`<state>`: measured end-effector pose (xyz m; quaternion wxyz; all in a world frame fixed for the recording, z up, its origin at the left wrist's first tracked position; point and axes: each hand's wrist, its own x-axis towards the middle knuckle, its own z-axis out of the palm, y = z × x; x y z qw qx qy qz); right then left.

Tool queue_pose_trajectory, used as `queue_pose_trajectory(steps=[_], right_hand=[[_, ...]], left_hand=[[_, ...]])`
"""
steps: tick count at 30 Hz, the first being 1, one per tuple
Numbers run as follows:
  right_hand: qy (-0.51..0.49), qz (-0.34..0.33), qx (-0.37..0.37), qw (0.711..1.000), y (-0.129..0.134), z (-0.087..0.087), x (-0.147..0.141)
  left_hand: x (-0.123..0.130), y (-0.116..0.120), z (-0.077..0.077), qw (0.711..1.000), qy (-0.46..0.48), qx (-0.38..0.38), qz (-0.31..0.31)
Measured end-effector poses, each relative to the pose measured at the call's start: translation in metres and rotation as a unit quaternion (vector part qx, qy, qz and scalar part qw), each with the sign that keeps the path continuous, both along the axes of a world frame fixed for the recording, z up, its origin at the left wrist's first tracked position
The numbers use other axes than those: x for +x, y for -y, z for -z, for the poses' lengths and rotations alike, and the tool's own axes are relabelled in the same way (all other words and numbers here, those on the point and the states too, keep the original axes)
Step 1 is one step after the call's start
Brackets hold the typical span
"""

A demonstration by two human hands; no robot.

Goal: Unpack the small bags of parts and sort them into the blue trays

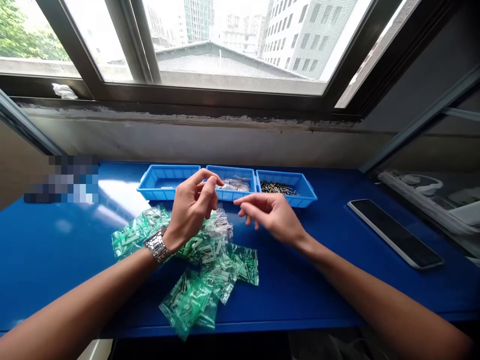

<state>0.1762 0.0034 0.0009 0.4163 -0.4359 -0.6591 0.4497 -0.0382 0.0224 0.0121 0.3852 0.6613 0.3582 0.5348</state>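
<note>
My left hand (194, 202), with a metal-band watch (157, 245) at the wrist, is raised above the green packets. Its fingers are curled, with thumb and index finger close together; anything between them is too small to make out. To its right, my right hand (275, 216) hovers in front of the trays, fingers loosely bent and fingertips a little apart, with nothing visible in them. Beneath the left hand lies a pile of green clear plastic packets (191, 300) with small white and dark pieces inside. Some clear packets (222, 225) lie between the hands.
Three blue trays stand in a row: a left tray (144, 186), a middle tray (252, 175) with clear-bagged pieces and a right tray (309, 190) with dark and brass-coloured screw-like pieces (277, 188). A phone (395, 232) lies right on the blue table (311, 305); a window is behind.
</note>
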Motion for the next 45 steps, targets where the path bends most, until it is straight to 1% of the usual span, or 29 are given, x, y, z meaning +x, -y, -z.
queue_pose_trajectory(steps=[1,3,4,6,8,10,13,14,16,19,21,22,26,30,34,36,39,42,45], right_hand=[[0.072,-0.014,0.062,0.995,0.003,0.001,-0.002],[0.179,-0.048,0.165,0.969,0.007,0.003,-0.006],[0.215,-0.067,0.196,0.954,0.008,0.005,-0.008],[0.263,-0.088,0.228,0.933,0.008,0.01,-0.01],[0.291,-0.093,0.247,0.92,0.007,0.016,-0.011],[0.297,-0.089,0.267,0.913,0.006,0.021,-0.012],[0.261,-0.072,0.296,0.916,0.006,0.022,-0.013],[0.239,-0.062,0.294,0.923,0.006,0.021,-0.013],[0.189,-0.032,0.264,0.945,0.006,0.017,-0.013],[0.124,0.026,0.178,0.976,0.004,0.011,-0.009],[0.097,0.045,0.128,0.986,0.001,0.01,-0.006],[0.09,0.045,0.11,0.989,0.0,0.011,-0.005],[0.089,0.011,0.069,0.994,0.0,0.014,-0.005],[0.075,-0.019,0.025,0.997,0.003,0.012,-0.008],[0.013,0.016,0.011,1.0,0.001,0.009,-0.006],[-0.031,0.039,-0.002,0.999,-0.001,0.008,-0.005],[-0.106,0.055,-0.02,0.993,-0.004,0.008,-0.004],[-0.152,0.063,-0.017,0.986,-0.005,0.007,-0.004],[-0.169,0.066,-0.008,0.983,-0.004,0.004,-0.005]], left_hand=[[0.0,0.0,0.0,1.0,-0.001,0.001,0.002],[0.0,-0.001,0.001,1.0,-0.003,0.002,0.008],[0.001,-0.001,0.001,1.0,-0.004,0.003,0.01],[0.001,-0.001,0.002,1.0,-0.01,0.006,0.012],[0.001,-0.001,0.002,1.0,-0.016,0.012,0.013],[0.001,-0.001,0.002,1.0,-0.018,0.015,0.016],[0.001,0.0,0.002,0.999,-0.017,0.018,0.021],[0.001,0.0,0.002,0.999,-0.017,0.019,0.023],[0.001,0.0,0.002,0.999,-0.017,0.02,0.024],[0.001,0.0,0.001,0.999,-0.02,0.023,0.016],[0.001,-0.001,0.001,0.999,-0.023,0.023,0.01],[0.001,-0.001,0.001,0.999,-0.025,0.022,0.008],[0.0,-0.001,0.0,0.999,-0.033,0.023,0.004],[0.001,-0.001,0.0,0.999,-0.043,0.022,0.003],[0.001,-0.001,-0.001,0.999,-0.05,0.021,-0.001],[0.001,-0.001,-0.001,0.998,-0.052,0.021,-0.006],[0.001,-0.001,-0.002,0.998,-0.054,0.006,-0.009],[0.002,-0.001,-0.001,0.998,-0.055,-0.021,0.003],[0.003,0.0,0.0,0.997,-0.069,-0.039,0.023]])
